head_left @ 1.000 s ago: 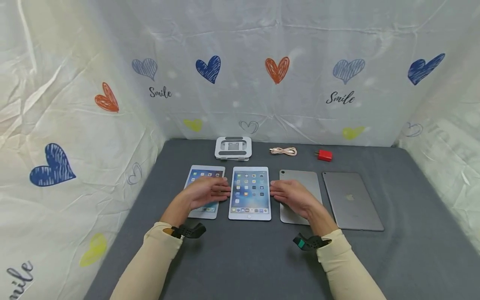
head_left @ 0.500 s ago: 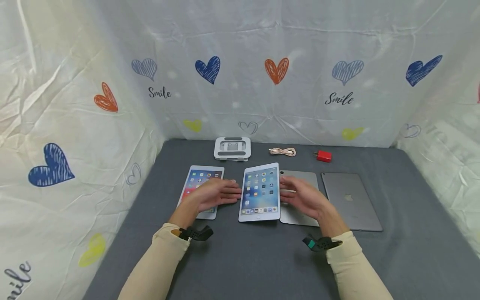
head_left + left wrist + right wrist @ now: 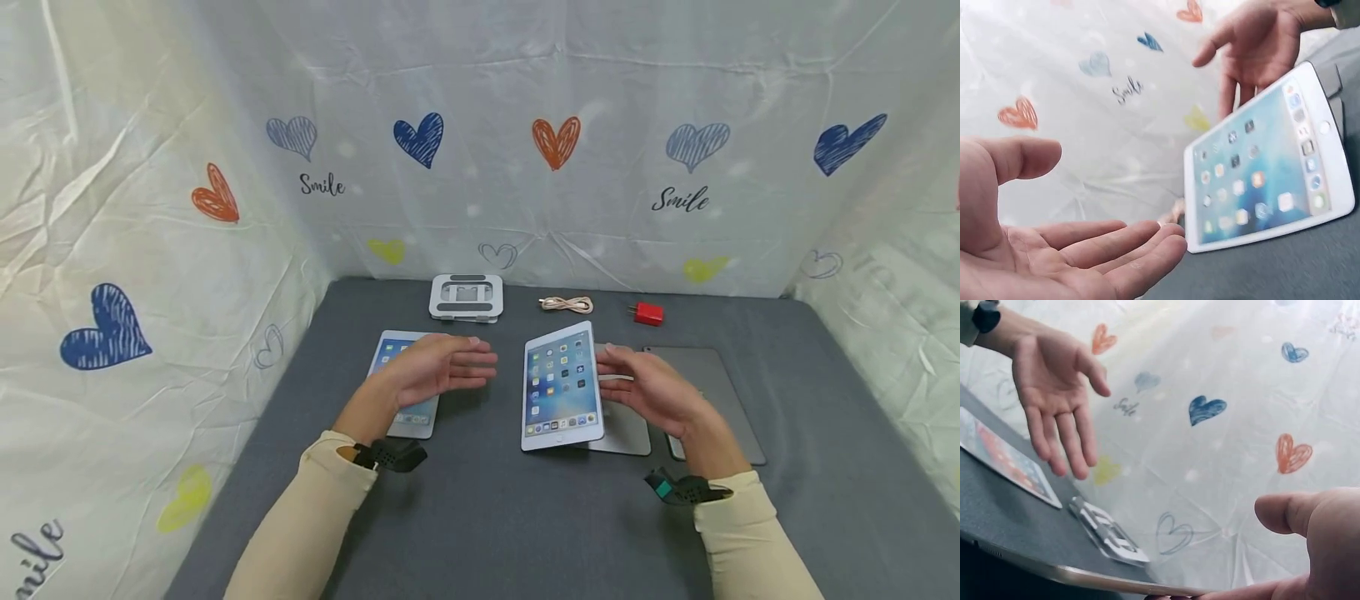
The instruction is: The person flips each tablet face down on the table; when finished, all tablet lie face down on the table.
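A white-framed tablet (image 3: 561,387) leans with its lit screen up and its right edge raised. The straight fingers of my right hand (image 3: 652,387) reach under that edge, while the thumb stays clear of it in the right wrist view. My left hand (image 3: 435,371) hovers palm inward over a second white tablet (image 3: 416,421), fingers straight and holding nothing. In the left wrist view its fingertips overlap the near corner of the leaning tablet (image 3: 1254,175). Behind that tablet lies a silver tablet (image 3: 626,429), back up and partly covered.
A dark grey tablet (image 3: 720,392) lies back up at the right, partly under my right hand in view. Along the back are a folded silver stand (image 3: 467,297), a coiled cable (image 3: 566,305) and a red charger plug (image 3: 648,313). A heart-print curtain (image 3: 480,192) borders the table.
The middle tablet was flat between both hands; it has tipped up and shifted right with my right hand. My left hand has drifted right and now stands apart from it. The silver tablet sits slightly farther right.
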A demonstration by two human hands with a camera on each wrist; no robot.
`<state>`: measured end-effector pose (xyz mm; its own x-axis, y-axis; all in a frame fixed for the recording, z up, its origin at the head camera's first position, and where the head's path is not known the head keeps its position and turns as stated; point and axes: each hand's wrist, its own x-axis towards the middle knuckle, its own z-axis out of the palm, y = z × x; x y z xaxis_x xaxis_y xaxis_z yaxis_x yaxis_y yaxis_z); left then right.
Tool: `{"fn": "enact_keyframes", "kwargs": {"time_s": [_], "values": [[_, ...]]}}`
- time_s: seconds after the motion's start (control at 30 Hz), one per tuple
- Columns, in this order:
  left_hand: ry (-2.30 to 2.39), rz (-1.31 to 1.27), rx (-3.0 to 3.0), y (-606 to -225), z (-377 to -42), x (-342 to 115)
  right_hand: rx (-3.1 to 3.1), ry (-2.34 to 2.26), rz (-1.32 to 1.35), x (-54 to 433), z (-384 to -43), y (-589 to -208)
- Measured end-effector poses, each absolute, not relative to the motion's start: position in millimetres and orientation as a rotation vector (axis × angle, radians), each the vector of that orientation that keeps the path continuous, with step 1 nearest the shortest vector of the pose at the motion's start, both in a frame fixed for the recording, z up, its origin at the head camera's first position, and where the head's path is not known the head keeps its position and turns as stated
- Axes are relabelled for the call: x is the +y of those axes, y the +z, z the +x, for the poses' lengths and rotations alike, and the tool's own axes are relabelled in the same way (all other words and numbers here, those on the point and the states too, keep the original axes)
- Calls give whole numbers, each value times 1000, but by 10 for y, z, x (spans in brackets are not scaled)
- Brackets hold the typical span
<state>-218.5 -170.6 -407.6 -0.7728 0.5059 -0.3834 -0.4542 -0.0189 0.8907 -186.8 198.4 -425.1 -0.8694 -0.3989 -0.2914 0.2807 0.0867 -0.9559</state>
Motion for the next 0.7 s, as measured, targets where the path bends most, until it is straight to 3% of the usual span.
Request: {"fn": "enact_keyframes", "kwargs": {"time_s": [0.7], "values": [[1892,214,1412,-3608,-2239,-1168,2024,-1835,-187,1539,-1931,-3969]]}}
